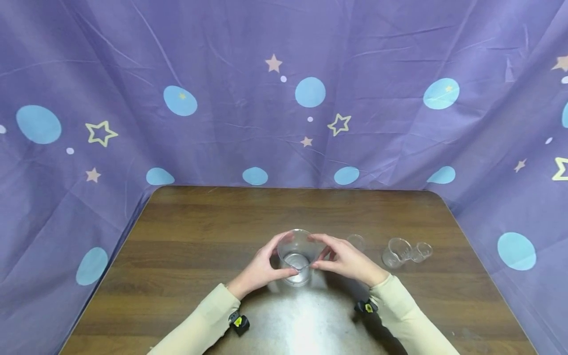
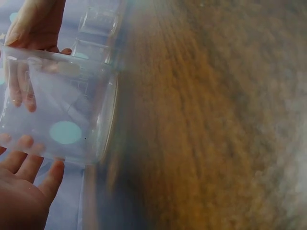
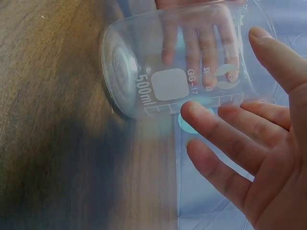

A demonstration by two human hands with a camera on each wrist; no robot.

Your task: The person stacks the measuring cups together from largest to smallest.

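A clear glass beaker stands upright at the middle of the table, held between both hands near its rim. My left hand grips its left side, thumb at the near rim and fingers round the far side. On the right, my right hand holds it likewise, thumb near the rim. White print reading 500ml shows on the beaker in the right wrist view. Nothing is visible inside it. Its base is at or very close to the tabletop; whether it touches, I cannot tell.
Right of the hands stand a smaller clear beaker and, beside it, a still smaller one. Another clear vessel shows partly behind the right hand. The brown wooden table meets a purple patterned curtain at the back and sides.
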